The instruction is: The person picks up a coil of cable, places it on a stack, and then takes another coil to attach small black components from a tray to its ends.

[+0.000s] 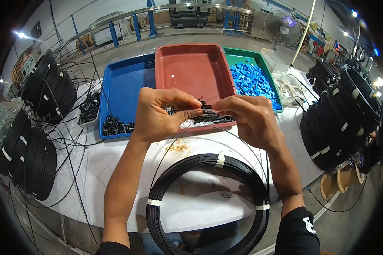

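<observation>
My left hand [161, 114] is closed in a pinch, thumb against forefinger, above the front of the red tray. Facing it, my right hand [253, 117] pinches too. A small black part [207, 106] spans the gap between the fingertips; its exact kind is too small to tell. Below my hands, a coil of black cable [153, 223] bound with pale tape hangs over the table's front edge. Thin strands of this cable arc up from the coil toward both hands. Where their ends lie is hidden by my fingers.
The red tray [191, 53] holds black and clear small pieces. Beside it stand a blue tray [127, 78] with black parts and a green tray [242, 53] with blue connectors. Large black cable coils [344, 119] crowd the right; more coils [27, 157] and loose cables lie left.
</observation>
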Available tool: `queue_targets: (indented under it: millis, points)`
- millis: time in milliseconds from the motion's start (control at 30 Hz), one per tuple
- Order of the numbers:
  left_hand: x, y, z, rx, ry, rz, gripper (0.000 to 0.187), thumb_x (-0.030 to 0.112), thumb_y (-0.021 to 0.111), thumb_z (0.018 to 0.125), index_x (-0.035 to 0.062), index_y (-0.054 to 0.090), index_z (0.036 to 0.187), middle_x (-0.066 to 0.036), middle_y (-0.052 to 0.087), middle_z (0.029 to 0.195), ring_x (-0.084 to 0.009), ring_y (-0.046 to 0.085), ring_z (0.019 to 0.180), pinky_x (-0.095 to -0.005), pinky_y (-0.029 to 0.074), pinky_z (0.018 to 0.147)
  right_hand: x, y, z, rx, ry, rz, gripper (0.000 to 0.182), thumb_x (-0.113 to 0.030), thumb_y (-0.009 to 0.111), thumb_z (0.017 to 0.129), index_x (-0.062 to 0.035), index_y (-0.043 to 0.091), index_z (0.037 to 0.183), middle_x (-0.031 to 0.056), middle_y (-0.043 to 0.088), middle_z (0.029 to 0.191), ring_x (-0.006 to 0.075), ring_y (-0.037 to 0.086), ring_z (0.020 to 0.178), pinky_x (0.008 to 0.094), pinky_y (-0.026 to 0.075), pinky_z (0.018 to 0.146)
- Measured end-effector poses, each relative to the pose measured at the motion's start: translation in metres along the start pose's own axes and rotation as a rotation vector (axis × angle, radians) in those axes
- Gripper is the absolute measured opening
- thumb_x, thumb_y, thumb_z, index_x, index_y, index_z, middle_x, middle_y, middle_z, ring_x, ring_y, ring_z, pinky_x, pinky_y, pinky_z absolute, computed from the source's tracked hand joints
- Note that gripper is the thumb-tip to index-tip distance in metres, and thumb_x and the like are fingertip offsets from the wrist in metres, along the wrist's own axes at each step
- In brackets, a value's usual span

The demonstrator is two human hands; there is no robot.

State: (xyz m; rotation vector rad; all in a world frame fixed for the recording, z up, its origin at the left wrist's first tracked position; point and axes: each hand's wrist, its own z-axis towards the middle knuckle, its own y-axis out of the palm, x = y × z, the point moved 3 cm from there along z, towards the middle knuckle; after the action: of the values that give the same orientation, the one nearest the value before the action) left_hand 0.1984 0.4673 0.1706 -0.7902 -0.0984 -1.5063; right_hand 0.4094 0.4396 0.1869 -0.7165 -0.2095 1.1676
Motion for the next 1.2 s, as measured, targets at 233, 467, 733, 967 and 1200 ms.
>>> queue_targets:
  millis: [233, 467, 733, 967, 1200]
  points:
    - [0.019, 0.008, 0.001, 0.161, 0.032, 0.168, 0.039, -0.019, 0.065, 0.075, -0.0037, 0.071, 0.109, -0.013, 0.075, 0.083, -0.0197, 0.075, 0.079, -0.0269, 0.062, 0.072, -0.003, 0.005, -0.004, -0.044, 0.006, -0.034, 0.04, 0.02, 0.054, 0.068, -0.001, 0.063, 0.101, 0.0139, 0.073, 0.091, 0.0304, 0.074, 0.081, 0.0362, 0.062, 0.07]
    - [0.02, -0.002, 0.002, 0.094, 0.181, 0.223, 0.051, -0.02, 0.064, 0.07, 0.0006, 0.069, 0.116, -0.013, 0.076, 0.082, -0.0177, 0.075, 0.076, -0.0269, 0.062, 0.07, -0.013, 0.005, 0.0, -0.087, 0.034, 0.075, 0.045, 0.018, 0.055, 0.071, -0.0026, 0.057, 0.111, 0.0149, 0.072, 0.103, 0.0344, 0.072, 0.089, 0.037, 0.063, 0.078]
    - [0.008, -0.007, 0.002, -0.026, 0.016, 0.137, 0.052, -0.015, 0.07, 0.073, 0.0044, 0.067, 0.121, -0.012, 0.076, 0.084, -0.016, 0.074, 0.072, -0.0243, 0.06, 0.065, -0.001, 0.016, 0.0, -0.133, 0.086, 0.113, 0.049, 0.019, 0.056, 0.074, -0.0045, 0.053, 0.117, 0.0153, 0.071, 0.104, 0.0355, 0.071, 0.094, 0.0394, 0.062, 0.078]
    - [-0.003, -0.008, -0.001, -0.059, 0.036, 0.079, 0.054, -0.015, 0.071, 0.071, 0.0047, 0.066, 0.121, -0.012, 0.077, 0.083, -0.0163, 0.075, 0.076, -0.0288, 0.058, 0.074, 0.008, 0.018, 0.0, -0.137, 0.117, 0.159, 0.047, 0.019, 0.057, 0.075, -0.0051, 0.049, 0.115, 0.0154, 0.072, 0.102, 0.0328, 0.073, 0.093, 0.0402, 0.06, 0.073]
    - [-0.002, -0.01, -0.003, -0.116, -0.015, 0.124, 0.059, -0.016, 0.067, 0.071, 0.0068, 0.066, 0.126, -0.012, 0.076, 0.086, -0.0171, 0.075, 0.077, -0.0252, 0.059, 0.065, 0.011, 0.037, -0.008, -0.157, 0.112, 0.298, 0.027, 0.011, 0.063, 0.084, -0.0016, 0.051, 0.105, 0.0168, 0.07, 0.095, 0.0362, 0.071, 0.087, 0.0393, 0.054, 0.067]
